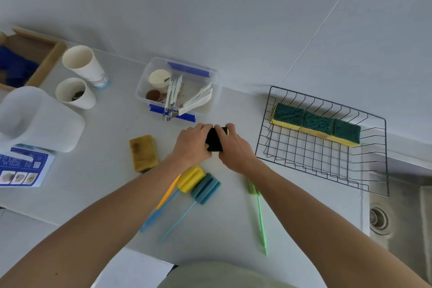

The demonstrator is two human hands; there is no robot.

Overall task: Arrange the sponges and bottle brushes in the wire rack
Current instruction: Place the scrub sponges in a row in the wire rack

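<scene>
Wire rack [327, 161] sits off to the right of your grip, three green-topped sponges [315, 127] already lined along its far side. Both hands closed on one dark-faced sponge [214, 139]: left hand [192, 145] and right hand [233, 147] pinch opposite ends. Likely light, soft, squashy, so hold by the short ends, don't crush. Brushes [198, 185] lie just nearer you than the grip; foam heads floppy, take the stiff handles.
</scene>
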